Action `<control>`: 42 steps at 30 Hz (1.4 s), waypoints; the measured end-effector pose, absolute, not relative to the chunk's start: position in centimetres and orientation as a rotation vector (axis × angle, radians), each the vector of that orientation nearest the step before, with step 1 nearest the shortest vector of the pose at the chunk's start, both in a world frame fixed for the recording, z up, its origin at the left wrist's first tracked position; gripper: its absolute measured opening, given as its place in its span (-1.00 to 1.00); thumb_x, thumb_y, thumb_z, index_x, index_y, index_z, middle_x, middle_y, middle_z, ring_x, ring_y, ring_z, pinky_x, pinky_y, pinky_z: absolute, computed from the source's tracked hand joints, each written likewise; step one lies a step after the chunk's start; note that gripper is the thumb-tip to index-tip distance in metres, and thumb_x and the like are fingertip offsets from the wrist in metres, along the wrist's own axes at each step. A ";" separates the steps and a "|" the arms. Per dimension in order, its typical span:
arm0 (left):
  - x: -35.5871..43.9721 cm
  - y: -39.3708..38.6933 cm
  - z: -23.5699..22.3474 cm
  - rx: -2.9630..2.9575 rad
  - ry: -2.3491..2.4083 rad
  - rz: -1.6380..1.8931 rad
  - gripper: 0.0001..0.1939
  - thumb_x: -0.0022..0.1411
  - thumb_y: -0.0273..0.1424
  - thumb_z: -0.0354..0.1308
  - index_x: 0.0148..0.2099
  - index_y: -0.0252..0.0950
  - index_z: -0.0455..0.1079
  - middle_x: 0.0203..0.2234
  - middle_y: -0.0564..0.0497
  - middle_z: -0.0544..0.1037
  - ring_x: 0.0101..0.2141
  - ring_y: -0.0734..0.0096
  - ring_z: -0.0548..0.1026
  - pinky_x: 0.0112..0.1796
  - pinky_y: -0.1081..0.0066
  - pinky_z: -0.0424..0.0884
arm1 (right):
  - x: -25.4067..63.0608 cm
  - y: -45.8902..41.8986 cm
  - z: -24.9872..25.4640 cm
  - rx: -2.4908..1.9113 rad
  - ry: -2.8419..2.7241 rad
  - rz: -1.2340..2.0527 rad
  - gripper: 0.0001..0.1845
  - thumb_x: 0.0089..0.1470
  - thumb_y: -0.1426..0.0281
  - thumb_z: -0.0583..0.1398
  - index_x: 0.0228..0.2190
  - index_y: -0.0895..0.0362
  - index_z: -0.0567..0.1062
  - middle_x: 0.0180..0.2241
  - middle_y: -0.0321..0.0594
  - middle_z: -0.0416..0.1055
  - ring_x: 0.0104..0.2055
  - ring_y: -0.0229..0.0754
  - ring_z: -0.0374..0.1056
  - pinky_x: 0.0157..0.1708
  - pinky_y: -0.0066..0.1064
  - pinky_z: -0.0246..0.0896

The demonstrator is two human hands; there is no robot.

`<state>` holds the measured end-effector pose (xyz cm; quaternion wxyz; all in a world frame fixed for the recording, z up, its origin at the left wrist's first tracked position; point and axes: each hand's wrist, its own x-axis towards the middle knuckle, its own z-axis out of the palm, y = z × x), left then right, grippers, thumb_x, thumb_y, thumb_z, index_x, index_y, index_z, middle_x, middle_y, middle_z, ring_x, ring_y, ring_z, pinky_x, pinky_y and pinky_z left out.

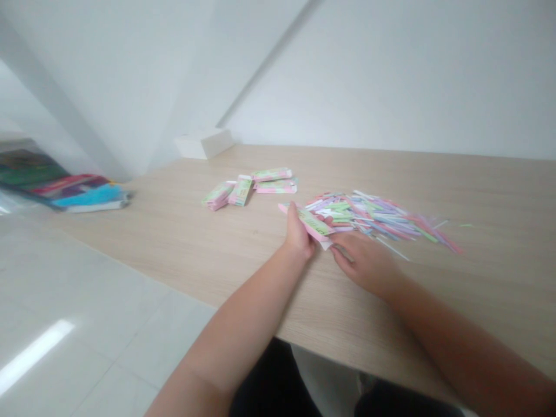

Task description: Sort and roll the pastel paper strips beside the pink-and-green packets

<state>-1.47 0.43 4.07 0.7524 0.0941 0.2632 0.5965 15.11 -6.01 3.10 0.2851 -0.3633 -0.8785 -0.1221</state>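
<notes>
Two hands near the strip pile (377, 215); our left hand (299, 236) clamps a carton (316, 225); our right hand (369, 260) fingers its end flap (325, 245), grip unclear; likely calling for light pressure.

From where I stand, no word, brand or number can be made out. The held box (319, 226), near the middle of the frame, has dark green lettering on its pale green face, slanting down to the right, but it is too blurred to read. The pink-and-green boxes (241, 190) left of centre, in the upper half of the frame, show faint green marks on their faces, too small and smeared to tell as letters. On the colourful items (87, 194) at the left edge, I can't pick out any print through the blur.
</notes>
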 end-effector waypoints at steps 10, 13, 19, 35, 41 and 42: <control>-1.5 0.5 4.1 0.154 0.549 1.317 -0.41 0.36 0.16 -0.05 -0.18 -0.31 0.37 -0.44 -0.05 0.42 -0.33 0.17 0.57 -0.17 0.17 0.59 | 15.2 -6.1 2.8 -0.949 -2.354 -0.354 -0.70 0.33 0.39 0.15 0.07 0.09 0.46 0.03 -0.03 0.56 0.09 0.06 0.48 0.09 -0.07 0.41; -1.4 0.6 4.0 0.161 0.565 1.311 -0.38 0.37 0.17 -0.08 -0.15 -0.33 0.38 -0.43 -0.06 0.42 -0.33 0.14 0.58 -0.18 0.15 0.59 | 15.3 -5.9 2.8 -0.883 -2.378 -0.384 -0.65 0.34 0.43 0.14 0.13 0.10 0.44 0.05 -0.05 0.56 0.12 0.05 0.46 0.14 -0.05 0.38; -1.4 0.6 3.8 0.199 0.584 1.301 -0.37 0.37 0.18 -0.12 -0.17 -0.33 0.35 -0.42 -0.09 0.42 -0.32 0.12 0.58 -0.24 0.16 0.60 | 15.3 -6.0 3.0 -0.803 -2.390 -0.385 -0.60 0.33 0.46 0.15 0.16 0.06 0.43 0.07 -0.08 0.55 0.13 0.05 0.44 0.15 -0.01 0.36; -1.3 0.2 4.2 0.157 0.561 1.251 -0.35 0.37 0.19 -0.12 -0.02 -0.33 0.35 -0.37 -0.10 0.42 -0.31 0.11 0.58 -0.24 0.17 0.59 | 15.4 -5.7 2.3 -0.860 -2.091 -0.456 -0.79 0.21 0.43 0.29 -0.12 0.04 0.43 -0.14 -0.04 0.50 -0.02 0.11 0.45 -0.03 -0.02 0.42; -0.9 0.1 3.9 0.165 0.544 1.247 -0.38 0.36 0.20 -0.12 -0.15 -0.30 0.33 -0.43 -0.07 0.40 -0.32 0.11 0.57 -0.24 0.18 0.58 | 15.2 -5.8 3.0 -0.856 -2.199 -0.395 -0.78 0.28 0.49 0.21 -0.05 0.03 0.44 -0.11 -0.10 0.55 0.00 0.06 0.45 0.04 -0.02 0.36; -0.9 0.0 3.8 0.171 0.550 1.244 -0.38 0.36 0.20 -0.12 -0.16 -0.30 0.33 -0.43 -0.08 0.40 -0.32 0.10 0.57 -0.25 0.17 0.58 | 15.2 -5.7 3.0 -0.858 -2.201 -0.389 -0.78 0.28 0.48 0.21 -0.05 0.04 0.45 -0.10 -0.10 0.55 0.01 0.07 0.45 0.05 -0.02 0.35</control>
